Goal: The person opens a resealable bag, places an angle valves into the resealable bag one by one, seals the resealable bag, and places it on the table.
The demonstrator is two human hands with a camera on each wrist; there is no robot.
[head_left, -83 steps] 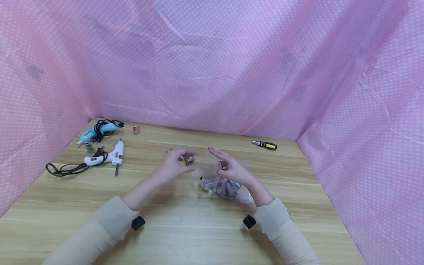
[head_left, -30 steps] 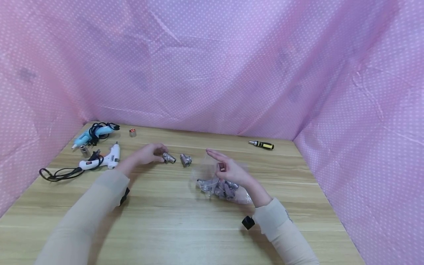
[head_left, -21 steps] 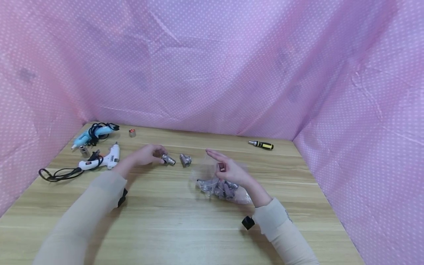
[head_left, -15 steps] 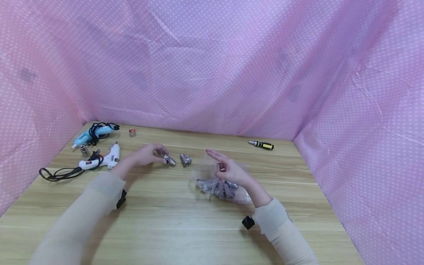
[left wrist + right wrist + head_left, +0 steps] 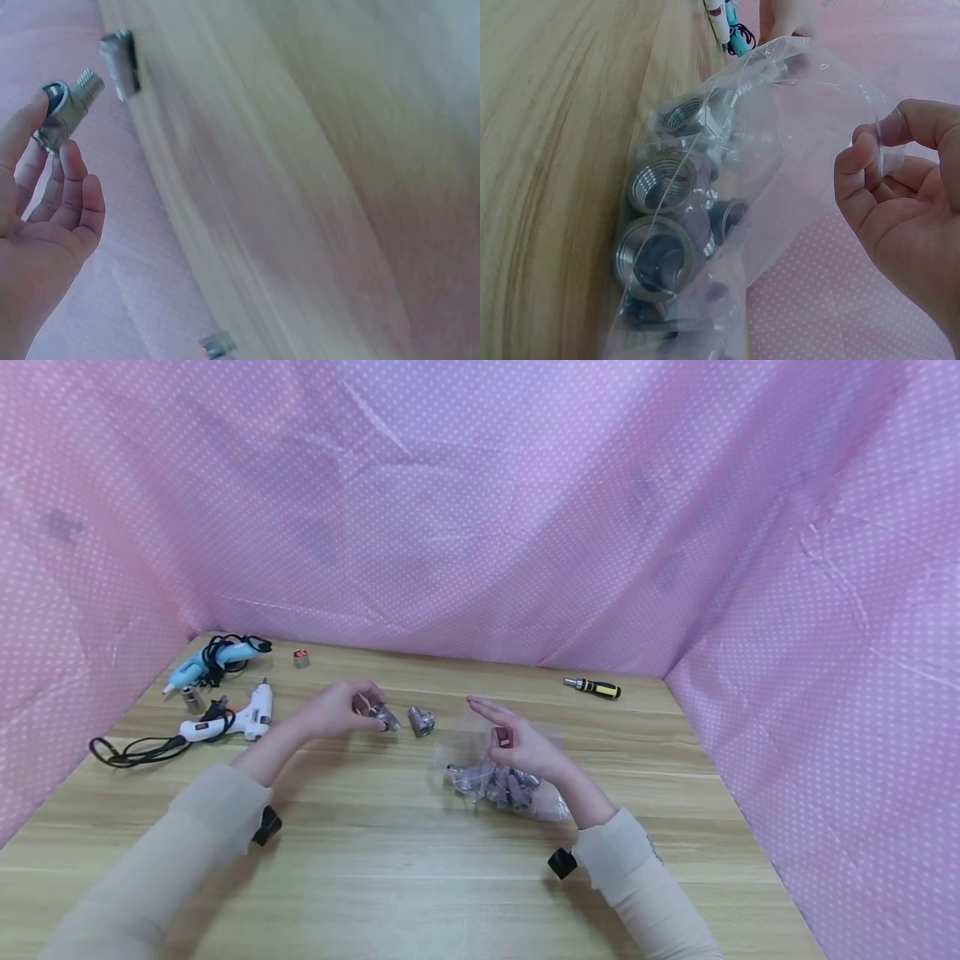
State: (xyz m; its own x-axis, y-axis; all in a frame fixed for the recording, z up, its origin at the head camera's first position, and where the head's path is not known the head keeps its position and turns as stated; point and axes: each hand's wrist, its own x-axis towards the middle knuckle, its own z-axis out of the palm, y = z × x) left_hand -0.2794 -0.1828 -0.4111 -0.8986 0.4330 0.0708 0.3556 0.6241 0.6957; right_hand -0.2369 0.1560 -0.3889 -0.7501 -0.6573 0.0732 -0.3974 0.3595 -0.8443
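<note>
Pink dotted cloth is hanging around a wooden desk (image 5: pixel 390 860) on 3 sides. At the middle of the desk the left hand (image 5: pixel 337 710) is pinching a metal pipe fitting (image 5: pixel 66 111) between thumb and fingertips, with its threaded end pointing away from the palm and the other fingers lying loosely curled below it. Just beside it a second fitting (image 5: pixel 421 722) is sitting on the wood, apart from the hand. The right hand (image 5: pixel 525 747) is hovering over a clear plastic bag (image 5: pixel 727 225) of threaded metal fittings, its curled fingers (image 5: pixel 870 180) gripping the bag's open edge while the bag is lying on the desk with the round fittings heaped inside. At the far left a blue glue gun (image 5: pixel 206 662) and a white glue gun (image 5: pixel 236 720) are lying with their black cords, and a yellow-handled screwdriver (image 5: pixel 596 688) is resting near the far right corner, well apart from both hands.
</note>
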